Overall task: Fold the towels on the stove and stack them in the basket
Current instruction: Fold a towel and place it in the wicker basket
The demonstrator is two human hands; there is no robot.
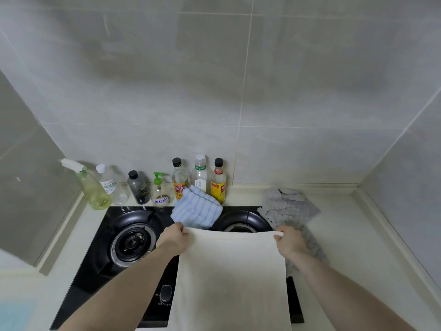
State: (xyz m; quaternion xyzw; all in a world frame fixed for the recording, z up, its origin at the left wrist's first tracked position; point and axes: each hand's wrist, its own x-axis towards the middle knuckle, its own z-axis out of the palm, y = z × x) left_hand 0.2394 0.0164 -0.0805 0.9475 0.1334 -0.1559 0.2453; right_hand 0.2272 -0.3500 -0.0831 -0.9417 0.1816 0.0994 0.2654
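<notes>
a cream towel [230,278] of smooth, matt cloth is seen, a blue towel [196,209] is ribbed and fluffy, a grey towel [290,209] is bumpy and waffled. the stove [100,266] top is shown as glossy black glass, its burner ring [119,244] shiny metal. wall tiles [214,80] are smooth with a soft sheen; bottles [200,174] are clear plastic.

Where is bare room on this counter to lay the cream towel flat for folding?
Bare pale counter lies right of the grey waffle towel, up to the wall. The left burner of the black stove is uncovered. Crowded: the bottle row at the back, and the blue striped towel between the burners.
</notes>
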